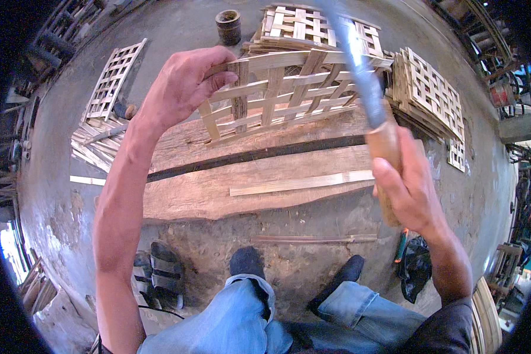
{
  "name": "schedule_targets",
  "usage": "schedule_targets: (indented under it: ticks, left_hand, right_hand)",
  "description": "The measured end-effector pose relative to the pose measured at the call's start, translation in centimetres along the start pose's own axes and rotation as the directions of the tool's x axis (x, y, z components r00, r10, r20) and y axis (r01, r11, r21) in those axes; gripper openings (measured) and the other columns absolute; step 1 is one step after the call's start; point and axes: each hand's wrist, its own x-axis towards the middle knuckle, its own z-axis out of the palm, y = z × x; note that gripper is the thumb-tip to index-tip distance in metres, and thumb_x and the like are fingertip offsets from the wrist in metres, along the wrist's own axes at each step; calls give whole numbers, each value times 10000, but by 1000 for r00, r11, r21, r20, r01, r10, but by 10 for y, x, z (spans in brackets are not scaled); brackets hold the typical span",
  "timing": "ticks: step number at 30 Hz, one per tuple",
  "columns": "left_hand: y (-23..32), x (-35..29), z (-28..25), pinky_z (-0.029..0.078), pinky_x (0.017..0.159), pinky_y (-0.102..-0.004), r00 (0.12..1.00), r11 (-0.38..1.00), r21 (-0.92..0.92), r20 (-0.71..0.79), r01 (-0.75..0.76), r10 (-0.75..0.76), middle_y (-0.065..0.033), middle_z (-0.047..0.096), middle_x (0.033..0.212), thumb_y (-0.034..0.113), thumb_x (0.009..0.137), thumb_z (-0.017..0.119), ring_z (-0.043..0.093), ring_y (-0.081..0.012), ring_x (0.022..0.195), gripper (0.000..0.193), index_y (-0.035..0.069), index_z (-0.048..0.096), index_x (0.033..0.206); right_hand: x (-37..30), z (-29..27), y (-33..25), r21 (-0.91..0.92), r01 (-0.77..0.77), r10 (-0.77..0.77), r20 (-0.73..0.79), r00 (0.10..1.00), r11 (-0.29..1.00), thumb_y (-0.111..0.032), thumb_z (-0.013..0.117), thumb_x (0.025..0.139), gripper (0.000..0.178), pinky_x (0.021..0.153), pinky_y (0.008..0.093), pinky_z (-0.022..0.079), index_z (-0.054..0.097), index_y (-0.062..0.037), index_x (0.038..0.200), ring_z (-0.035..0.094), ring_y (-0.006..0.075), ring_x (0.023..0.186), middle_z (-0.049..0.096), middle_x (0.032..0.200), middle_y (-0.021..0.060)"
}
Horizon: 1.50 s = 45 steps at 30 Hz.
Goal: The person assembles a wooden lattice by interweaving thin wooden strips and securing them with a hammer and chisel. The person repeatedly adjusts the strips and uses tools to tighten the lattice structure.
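Note:
My left hand [183,88] is closed on the upper left corner of a woven bamboo lattice panel [272,88]. The panel stands tilted on edge above a thick wooden slab [206,192] with a dark groove along it. My right hand [412,186] grips the wooden handle of a large knife [360,76]. Its long blade points up and away, smeared by motion, and passes in front of the panel's right end. On the slab's near part lies a loose bamboo strip [298,184].
Stacks of lattice panels stand far [301,26] and right [433,91]. At left lie another lattice panel [115,79] and a pile of strips [94,144]. A dark round pot [228,26] stands beyond. Sandals [164,265] and a black plastic bag [415,268] lie near my feet.

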Motion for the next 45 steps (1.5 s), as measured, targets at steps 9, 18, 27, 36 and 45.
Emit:
schedule_targets:
  ticks: [9, 18, 27, 36, 45]
  left_hand:
    - [3, -7, -6, 433, 615, -331, 1000, 1000, -29, 7, -4, 4, -96, 575, 716, 207, 878, 618, 511, -188, 635, 203, 14, 605, 940]
    - [5, -6, -7, 452, 619, -372, 1000, 1000, 1, -1, 21, -21, -159, 588, 737, 179, 861, 645, 547, -267, 635, 205, 8, 583, 956]
    - [2, -9, -5, 454, 625, -369, 999, 999, 22, 29, 27, -28, -161, 580, 743, 194, 864, 642, 524, -282, 636, 217, 13, 580, 965]
    - [9, -7, -3, 446, 621, -378, 998, 997, 52, -36, 49, -48, -154, 571, 739, 216, 864, 643, 533, -282, 640, 233, 19, 576, 968]
    - [9, -11, -3, 440, 624, -377, 997, 997, -28, 8, 75, -75, -142, 565, 728, 240, 882, 628, 539, -269, 652, 241, 26, 576, 978]
  right_hand:
    - [6, -21, -11, 60, -210, 198, 165, 966, 976, -318, 525, 933, 452, 686, 353, 478, 459, 18, 1228, 591, 201, 761, 589, 885, 133]
    - [12, -13, -5, -1, -138, 137, 135, 981, 990, -306, 534, 920, 421, 775, 392, 461, 482, 8, 1195, 587, 231, 827, 583, 861, 148]
    - [5, -19, -22, 195, -319, 268, 247, 931, 927, -306, 516, 932, 403, 766, 392, 465, 499, 13, 1178, 581, 242, 838, 592, 916, 158]
    - [2, -11, -8, 74, -62, 56, 83, 995, 995, -329, 507, 925, 424, 607, 313, 466, 488, -5, 1198, 560, 167, 709, 558, 865, 95]
    - [11, -8, -5, 73, -6, -2, 102, 995, 997, -365, 489, 936, 418, 497, 258, 452, 504, -2, 1142, 513, 98, 575, 512, 761, 28]
